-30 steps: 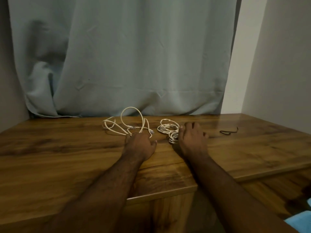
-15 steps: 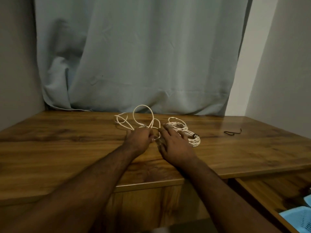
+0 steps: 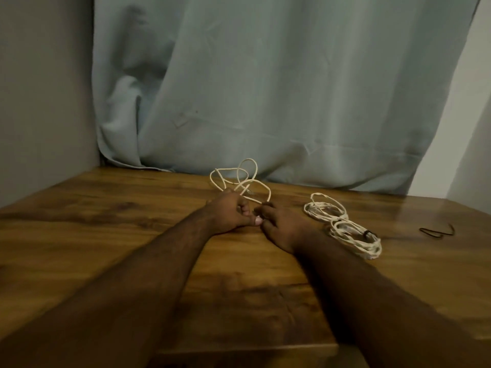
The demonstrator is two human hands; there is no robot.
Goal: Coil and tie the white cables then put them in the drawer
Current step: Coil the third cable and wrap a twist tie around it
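Observation:
A loose white cable lies in open loops near the back of the wooden table. My left hand grips one strand of it with curled fingers. Close beside it, my right hand pinches another strand at its fingertips. To the right lies a coiled white cable, bound by a dark tie and lying apart from both hands. A loose black tie rests further right. The drawer is out of view.
A pale blue-grey curtain hangs right behind the table and touches its back edge. Walls close in at the left and right. The table's front edge runs along the bottom of the view.
My right hand left the coiled cable and moved left onto the loose cable. My left hand closed on the loose cable. The view swung left, so the coil now sits to the right.

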